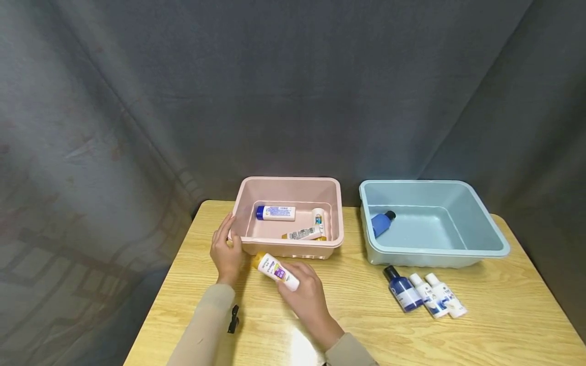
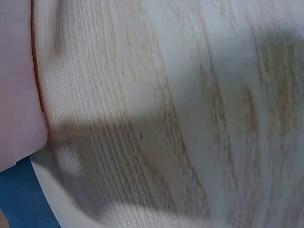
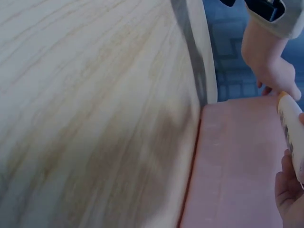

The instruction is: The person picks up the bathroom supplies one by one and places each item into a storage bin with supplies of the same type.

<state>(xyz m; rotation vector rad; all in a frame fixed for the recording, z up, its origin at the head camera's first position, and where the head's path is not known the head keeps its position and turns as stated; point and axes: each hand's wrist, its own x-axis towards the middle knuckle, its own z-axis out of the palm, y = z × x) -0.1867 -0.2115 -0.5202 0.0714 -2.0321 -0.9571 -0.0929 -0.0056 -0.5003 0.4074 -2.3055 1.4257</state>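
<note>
My right hand [image 1: 305,292] grips a white bottle [image 1: 277,270] with a golden-yellow cap and a purple label. The bottle is tilted, cap toward the upper left, just in front of the pink bin [image 1: 293,249]. My left hand [image 1: 226,254] holds that bin at its front left corner, thumb at the rim and fingers along the left side. Inside the bin lie a white tube [image 1: 276,213] with a blue cap and two white bottles with yellow caps, one [image 1: 304,234] resting partly across the other [image 1: 319,216]. The right wrist view shows the held bottle [image 3: 290,133] beside the bin's wall.
A light blue bin [image 1: 435,251] stands to the right, with a blue bottle [image 1: 381,223] in it. Before it on the wooden table [image 1: 357,310] lie a dark blue bottle [image 1: 405,291] and two white bottles, one [image 1: 429,296] beside the other [image 1: 446,296]. A grey curtain [image 1: 320,101] hangs behind.
</note>
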